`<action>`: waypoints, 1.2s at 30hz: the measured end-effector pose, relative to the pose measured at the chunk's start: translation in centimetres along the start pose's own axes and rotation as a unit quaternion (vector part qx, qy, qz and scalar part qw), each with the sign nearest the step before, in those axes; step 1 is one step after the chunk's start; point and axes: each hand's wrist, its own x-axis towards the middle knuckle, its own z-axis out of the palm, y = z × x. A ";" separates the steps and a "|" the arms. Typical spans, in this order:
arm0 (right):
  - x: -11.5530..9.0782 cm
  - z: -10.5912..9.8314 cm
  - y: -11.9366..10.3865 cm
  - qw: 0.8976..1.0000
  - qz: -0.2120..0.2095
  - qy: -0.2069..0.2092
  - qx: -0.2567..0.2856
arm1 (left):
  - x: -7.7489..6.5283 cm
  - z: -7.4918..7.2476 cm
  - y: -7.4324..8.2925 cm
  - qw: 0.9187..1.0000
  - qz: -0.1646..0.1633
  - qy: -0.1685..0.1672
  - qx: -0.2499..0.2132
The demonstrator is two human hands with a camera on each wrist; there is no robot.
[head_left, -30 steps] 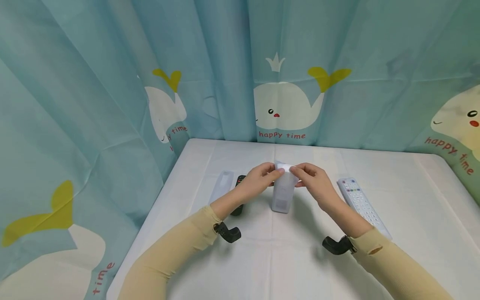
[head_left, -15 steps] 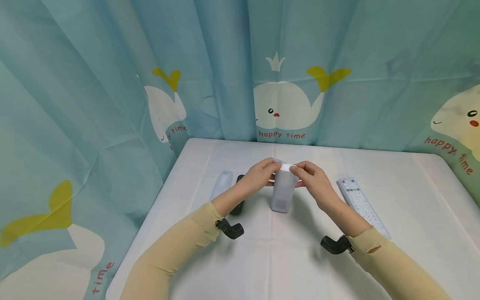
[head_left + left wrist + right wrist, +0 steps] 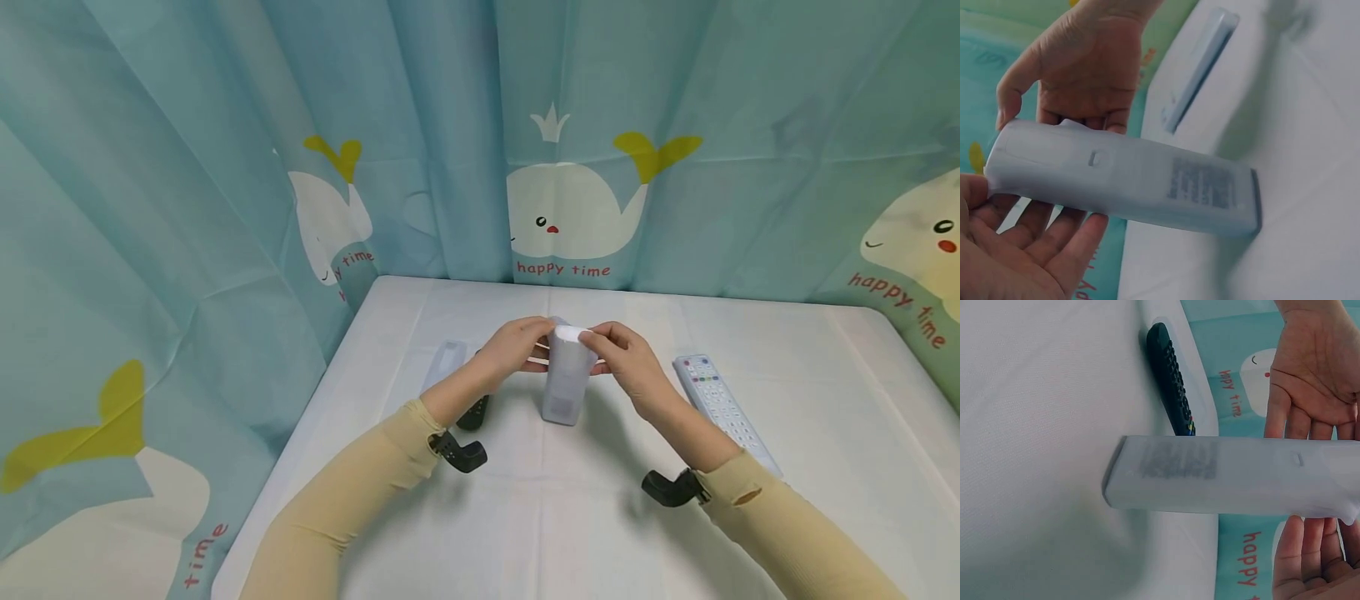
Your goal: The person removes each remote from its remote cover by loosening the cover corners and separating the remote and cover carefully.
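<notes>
A white remote control in a translucent cover stands on one end on the table, its back with a blurred label patch facing me. My right hand pinches its upper right edge, thumb near the top and fingers behind. On the other side, my left hand holds the upper left corner of the cover between thumb and forefinger; its other fingers stretch along the side. The cover's lip bulges a little at the upper end in both wrist views.
Left of the hands lie a flat translucent cover and a black remote control, partly behind the left forearm. To the right is a white remote control with many buttons. A whale-print curtain hangs behind the white table.
My left thumb has slid from the front of the cover up and left to its corner, and the left fingers have spread. The right hand and the remote control have barely moved.
</notes>
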 end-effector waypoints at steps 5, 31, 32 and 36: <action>0.1 0.0 0.1 1.000 0.007 -0.003 -0.001 | 0.2 -0.2 -0.1 0.999 -0.022 -0.005 -0.035; 0.3 0.1 0.4 0.999 0.038 -0.023 -0.006 | -0.8 -0.1 -2.6 0.995 -0.031 -0.017 -0.093; 0.3 0.1 0.3 0.999 0.042 -0.022 -0.007 | -0.8 -0.1 -2.7 0.995 -0.028 -0.018 -0.089; 0.0 0.0 0.5 0.999 0.043 -0.032 0.005 | -0.9 -0.1 -2.8 0.996 -0.022 -0.020 -0.088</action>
